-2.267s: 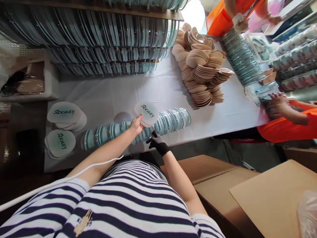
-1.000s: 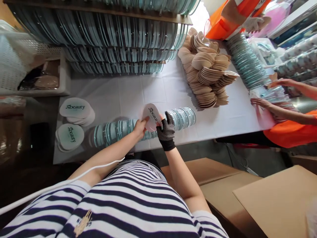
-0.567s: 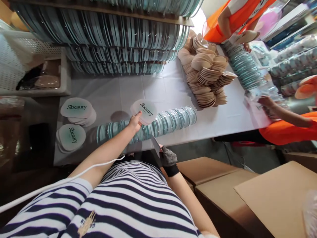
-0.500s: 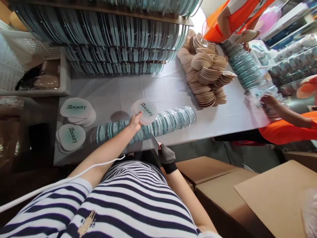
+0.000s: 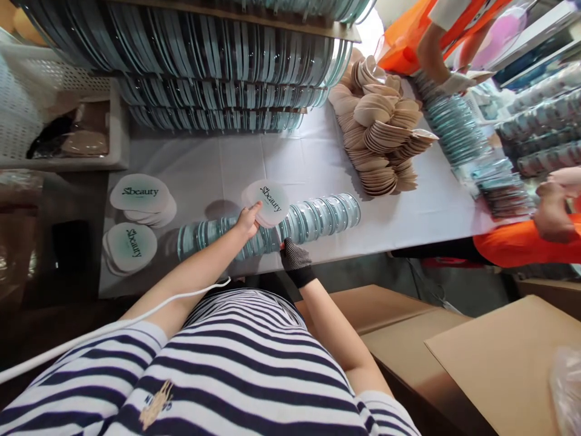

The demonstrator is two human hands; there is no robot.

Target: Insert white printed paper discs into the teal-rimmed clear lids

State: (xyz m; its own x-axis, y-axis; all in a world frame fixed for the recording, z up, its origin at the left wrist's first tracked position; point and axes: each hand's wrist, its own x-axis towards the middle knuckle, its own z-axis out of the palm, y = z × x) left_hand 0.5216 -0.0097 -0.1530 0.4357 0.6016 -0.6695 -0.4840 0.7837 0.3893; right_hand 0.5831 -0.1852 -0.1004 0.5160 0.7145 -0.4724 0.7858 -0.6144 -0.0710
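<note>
My left hand [image 5: 248,220] is closed on a small stack of rounded white-and-green cards [image 5: 271,203] printed "beauty", held above a row of clear plastic packs [image 5: 322,217]. The row lies on its side across the table's front part. At its near edge, my right hand [image 5: 294,254], in a dark striped glove with bare fingertips, pinches a thin card [image 5: 279,234] that has slid between two packs. Most of that card is hidden by the packs and fingers. Two more piles of printed cards, an upper pile [image 5: 140,194] and a lower pile [image 5: 131,248], lie at the left.
Tall rows of clear packs [image 5: 204,54] line the back. A white basket [image 5: 118,133] stands at left, a heap of beige rounded pads [image 5: 379,133] at back right. Co-workers in orange [image 5: 521,247] work at right. Open cardboard boxes [image 5: 499,357] sit below the table's edge.
My right hand has moved up and slightly left to the row, taking the card in between the packs. My left hand stays nearly still. Co-workers' hands at right have shifted.
</note>
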